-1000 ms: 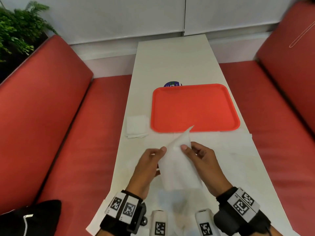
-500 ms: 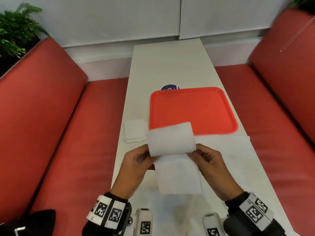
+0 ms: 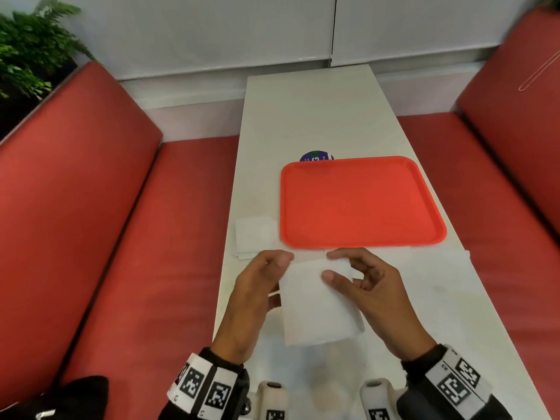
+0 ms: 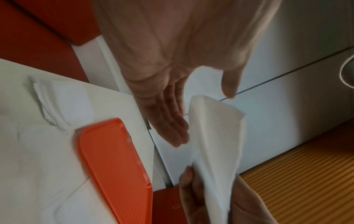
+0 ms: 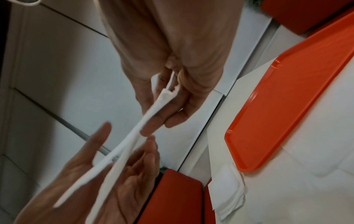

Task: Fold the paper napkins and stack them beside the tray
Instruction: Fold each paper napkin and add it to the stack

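Note:
A white paper napkin, doubled over, is held just above the white table in front of the red tray. My right hand pinches its far right corner between thumb and fingers, as the right wrist view shows at the napkin. My left hand is at the napkin's left edge. In the left wrist view its fingers are straight and its thumb stands apart from the napkin. A small stack of folded napkins lies left of the tray.
Flat unfolded napkins cover the table to the right of my hands. A blue round item peeks out behind the tray. Red benches flank the table, with a plant at the far left and a black bag near me.
The napkin's far half, raised and curling over half a second ago, has come down onto the near half. Both hands now sit at its far edge.

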